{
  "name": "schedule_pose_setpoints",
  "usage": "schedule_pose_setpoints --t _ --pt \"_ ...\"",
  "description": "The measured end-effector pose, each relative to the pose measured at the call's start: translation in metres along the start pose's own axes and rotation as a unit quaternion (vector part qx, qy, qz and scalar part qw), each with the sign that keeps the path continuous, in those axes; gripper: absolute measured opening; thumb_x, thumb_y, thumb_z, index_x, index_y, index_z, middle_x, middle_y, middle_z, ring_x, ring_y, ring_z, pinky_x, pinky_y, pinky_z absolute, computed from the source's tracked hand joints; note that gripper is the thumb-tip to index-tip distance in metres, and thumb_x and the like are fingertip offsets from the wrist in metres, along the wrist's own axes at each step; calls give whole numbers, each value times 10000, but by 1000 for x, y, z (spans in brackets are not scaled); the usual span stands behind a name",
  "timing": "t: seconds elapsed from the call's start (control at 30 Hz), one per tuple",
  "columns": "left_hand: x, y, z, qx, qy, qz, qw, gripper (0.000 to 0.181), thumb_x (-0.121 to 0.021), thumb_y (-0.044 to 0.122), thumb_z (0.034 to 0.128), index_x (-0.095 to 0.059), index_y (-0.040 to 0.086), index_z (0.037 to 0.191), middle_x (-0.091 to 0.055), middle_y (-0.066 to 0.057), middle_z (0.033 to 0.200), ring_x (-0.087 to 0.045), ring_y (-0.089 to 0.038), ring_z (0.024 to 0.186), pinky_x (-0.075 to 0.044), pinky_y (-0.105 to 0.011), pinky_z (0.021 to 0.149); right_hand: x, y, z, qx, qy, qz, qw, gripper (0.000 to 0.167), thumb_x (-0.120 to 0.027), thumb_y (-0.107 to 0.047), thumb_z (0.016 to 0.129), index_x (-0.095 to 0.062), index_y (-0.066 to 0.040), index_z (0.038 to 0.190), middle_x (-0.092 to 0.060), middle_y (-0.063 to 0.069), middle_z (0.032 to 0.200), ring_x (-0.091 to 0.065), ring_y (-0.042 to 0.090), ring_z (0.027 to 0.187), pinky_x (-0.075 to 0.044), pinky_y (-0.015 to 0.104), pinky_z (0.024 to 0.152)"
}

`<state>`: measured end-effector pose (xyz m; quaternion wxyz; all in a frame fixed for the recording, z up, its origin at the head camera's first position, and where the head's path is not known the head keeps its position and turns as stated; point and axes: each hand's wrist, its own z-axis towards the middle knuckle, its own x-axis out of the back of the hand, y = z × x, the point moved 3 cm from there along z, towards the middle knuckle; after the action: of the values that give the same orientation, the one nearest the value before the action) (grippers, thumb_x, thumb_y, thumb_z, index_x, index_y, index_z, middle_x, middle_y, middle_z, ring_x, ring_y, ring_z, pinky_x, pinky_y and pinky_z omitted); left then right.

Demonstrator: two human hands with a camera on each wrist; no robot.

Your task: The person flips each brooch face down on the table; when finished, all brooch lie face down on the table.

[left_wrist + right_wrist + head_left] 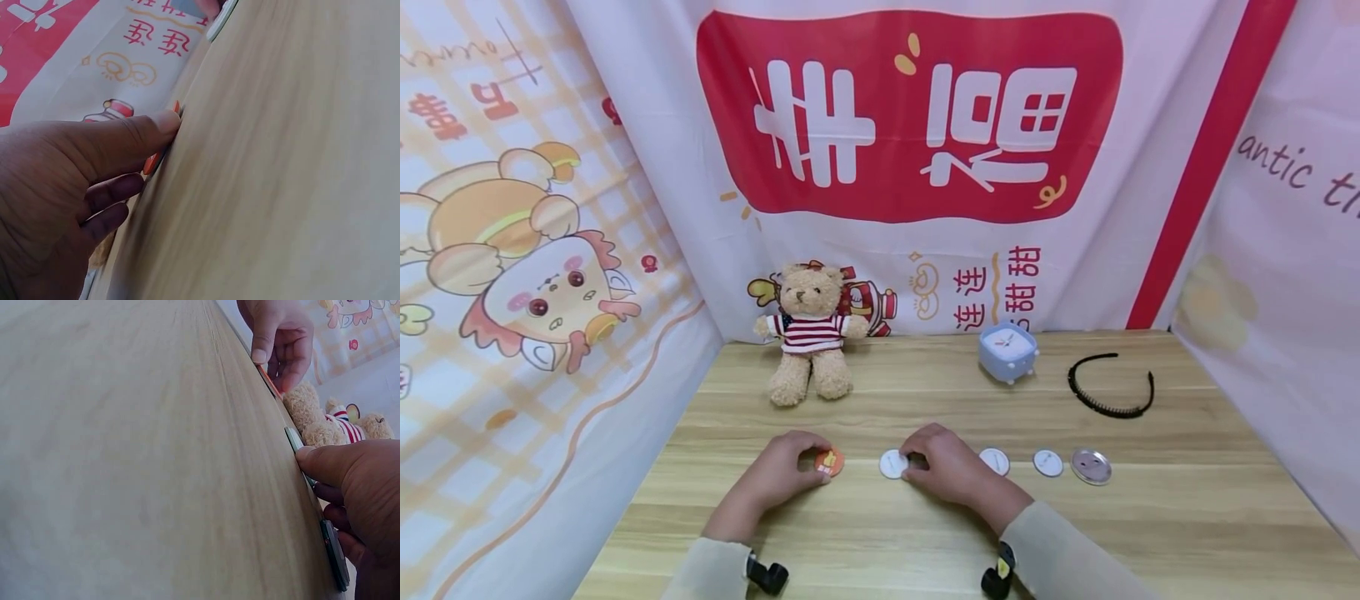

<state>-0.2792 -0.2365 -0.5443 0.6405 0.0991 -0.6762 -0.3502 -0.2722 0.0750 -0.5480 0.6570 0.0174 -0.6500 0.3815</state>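
Note:
My left hand [785, 471] pinches an orange round badge [831, 462] by its edge, thumb and fingers on either side, flat at the tabletop. In the left wrist view the thumb covers part of this orange badge [151, 164]. My right hand [951, 467] holds a white round badge [892, 464] at its right edge, a short gap to the right of the orange one. From the right wrist, the white badge [294, 440] shows edge-on under the thumb. Further right lie two more white round badges, one [995, 461] by the right wrist and another [1048, 463] beyond it.
A silver round badge [1092, 467] ends the row at the right. Behind stand a teddy bear [810, 333] in a striped shirt and a blue alarm clock [1007, 353]. A black headband [1108, 408] lies back right on the wooden table [880, 550], with printed cloth around.

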Motion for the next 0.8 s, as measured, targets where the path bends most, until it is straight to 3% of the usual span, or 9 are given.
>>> schedule_pose_setpoints --t 0.2,0.57,0.8 --pt "-6 4 3 -265 54 -5 9996 251 -961 279 842 -760 318 986 -758 130 1190 -687 -198 1221 -530 -512 1134 1 -2 0 19 24 68 10000 283 -850 -298 976 -797 -173 1224 -760 -28 1227 -659 165 1206 -591 412 1054" --pt "-4 -2 2 -445 -175 -176 9987 245 -907 287 909 -843 296 1145 -765 153 1256 -683 -209 1259 -525 -521 1147 1 -4 3 -55 51 113 9999 298 -851 -325 971 -800 -176 1224 -769 -36 1222 -665 164 1204 -585 416 1068" --pt "-6 -3 3 -418 -39 -270 9988 185 -936 280 876 -830 326 1020 -774 183 1197 -705 -173 1199 -546 -484 1120 -2 -19 14 -81 -91 177 9998 340 -829 -360 977 -798 -172 1258 -773 -34 1237 -666 185 1233 -561 444 1115"
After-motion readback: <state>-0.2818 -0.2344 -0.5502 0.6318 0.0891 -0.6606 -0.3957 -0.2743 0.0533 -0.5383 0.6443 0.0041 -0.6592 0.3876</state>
